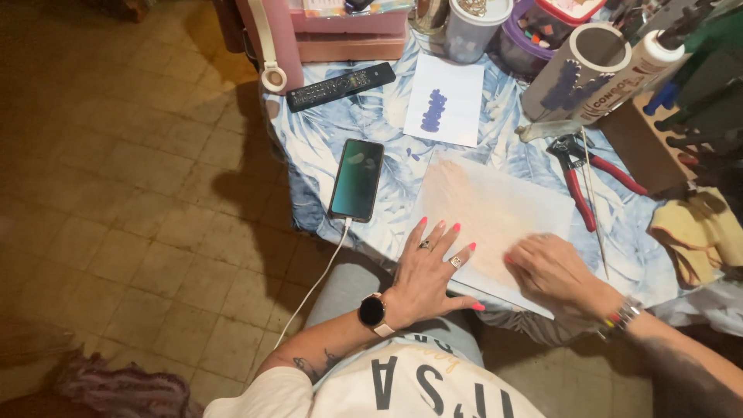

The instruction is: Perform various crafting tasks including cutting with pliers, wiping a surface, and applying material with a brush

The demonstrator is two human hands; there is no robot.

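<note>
overhead, floral tablecloth [333, 139], cluttered table, tiled floor [139, 201]

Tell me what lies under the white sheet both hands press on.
The white sheet lies on a blue leaf-print tablecloth, left hand and right hand on top. Anything beneath its middle is hidden.

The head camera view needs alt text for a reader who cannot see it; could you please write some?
Seen from above, a person's left hand lies flat on a pale sheet on a leaf-print table, while the right hand presses on the sheet's near edge. A charging phone, a remote and red-handled pliers lie around it.
</note>
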